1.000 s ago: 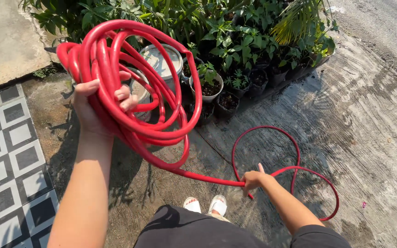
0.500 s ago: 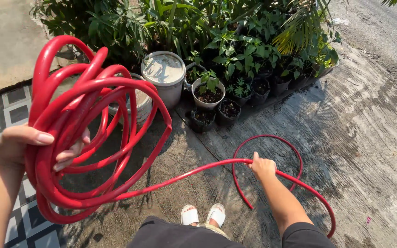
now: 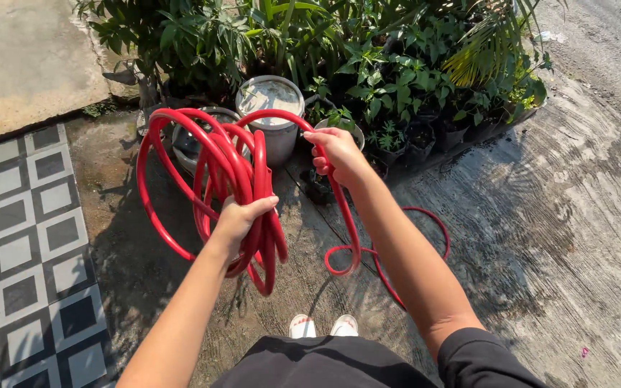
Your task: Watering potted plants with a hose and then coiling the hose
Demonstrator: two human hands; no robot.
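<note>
My left hand (image 3: pixel 241 219) grips a bundle of red hose coils (image 3: pixel 210 172) held upright in front of me at about waist height. My right hand (image 3: pixel 336 151) is raised to the right of the bundle and closed on the same red hose, arching a fresh loop over toward the coils. From that hand the hose drops down, curls near my feet (image 3: pixel 323 327) and runs on as a loose loop on the concrete (image 3: pixel 425 215) behind my right forearm.
Two pale buckets (image 3: pixel 271 97) and several small black and white plant pots stand before a bank of green plants (image 3: pixel 368 50). Grey-and-white patterned tiles (image 3: pixel 16 237) lie at left, rough concrete (image 3: pixel 562 215) at right.
My right hand has lifted the hose from low on the ground up to the bundle. The left hand has swung the coils in toward the middle, and less hose lies on the concrete.
</note>
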